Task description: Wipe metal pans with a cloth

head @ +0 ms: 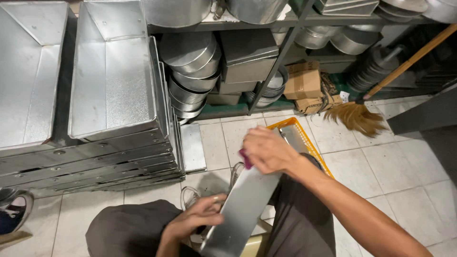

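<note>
I sit low with a long shiny metal tray (240, 209) tilted across my lap. My left hand (195, 220) grips its near lower edge. My right hand (267, 150) rests on its far upper end, closed on a small magenta object (245, 160) pressed against the metal. What the magenta thing is cannot be told. My grey trouser legs (128, 228) lie beneath the tray.
A tall stack of rectangular metal trays (109, 90) stands at the left. Shelves behind hold round metal pans (190, 71), boxes and a cardboard carton (303, 81). An orange crate (304, 138) sits on the tiled floor. A broom (362, 112) leans at right. Another person's shoe (14, 209) shows at far left.
</note>
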